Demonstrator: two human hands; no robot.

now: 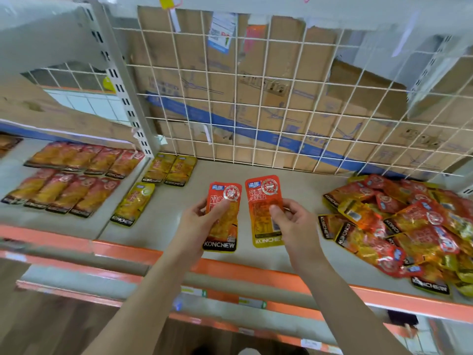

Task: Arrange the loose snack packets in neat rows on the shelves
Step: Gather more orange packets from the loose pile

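My left hand (204,219) pinches a red snack packet with a black KONCHEW band (225,221), front side up, above the grey shelf (169,216). My right hand (291,219) pinches a second red packet with a yellow bottom band (263,201), its printed back showing. Both packets are held upright side by side at the shelf's middle. A loose heap of red and yellow packets (409,226) lies at the shelf's right end. Three yellow packets (169,167) lie flat at the left end of this shelf.
On the neighbouring shelf to the left, red packets (71,178) lie in two neat rows. A white wire grid (281,98) with cardboard behind it backs the shelf. An orange price rail (256,272) runs along the front edge, with lower shelves below.
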